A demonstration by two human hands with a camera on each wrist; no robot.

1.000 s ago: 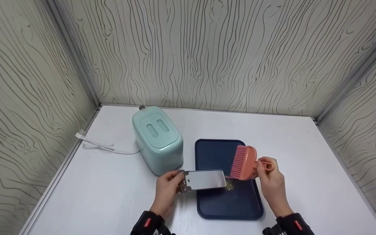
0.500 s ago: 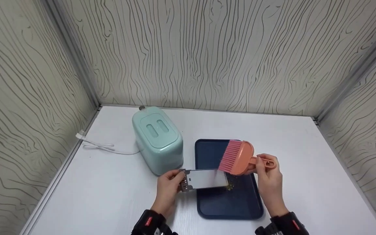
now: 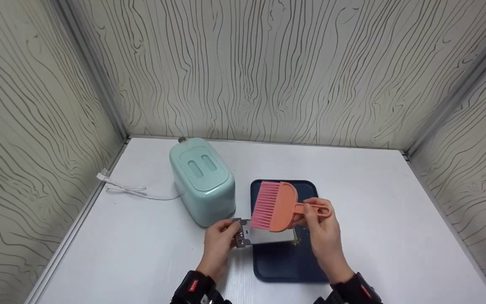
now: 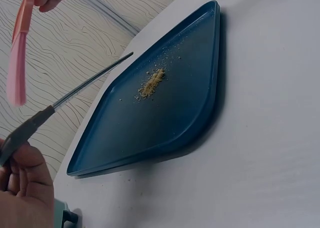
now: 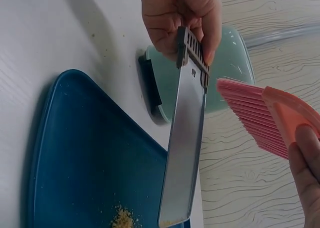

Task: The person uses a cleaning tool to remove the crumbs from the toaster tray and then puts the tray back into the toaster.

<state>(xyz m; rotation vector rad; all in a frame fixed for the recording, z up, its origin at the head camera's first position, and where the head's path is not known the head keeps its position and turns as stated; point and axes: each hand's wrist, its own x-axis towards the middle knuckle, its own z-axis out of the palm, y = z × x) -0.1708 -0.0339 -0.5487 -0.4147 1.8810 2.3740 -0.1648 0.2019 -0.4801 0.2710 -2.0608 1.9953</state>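
My left hand (image 3: 217,242) pinches the dark slotted end of a flat metal crumb tray (image 5: 186,133), which reaches out over a dark blue serving tray (image 3: 289,266). A few crumbs cling near the crumb tray's far end in the right wrist view. In my right hand (image 3: 323,230) is the handle of an orange brush (image 3: 284,207) with pink bristles (image 5: 250,112). Its bristles hover above the crumb tray, apart from it in both wrist views. A small heap of tan crumbs (image 4: 151,83) lies on the blue tray.
A mint-green toaster (image 3: 205,181) with a covered top stands left of the blue tray. Its white cord (image 3: 131,190) and plug lie on the white table (image 3: 141,253). Specks of crumb dot the tabletop. Patterned panels (image 3: 247,71) enclose the back and sides.
My right hand has carried the brush leftward, from the crumb tray's far end to above its middle and near end. My left hand and the crumb tray have barely moved.
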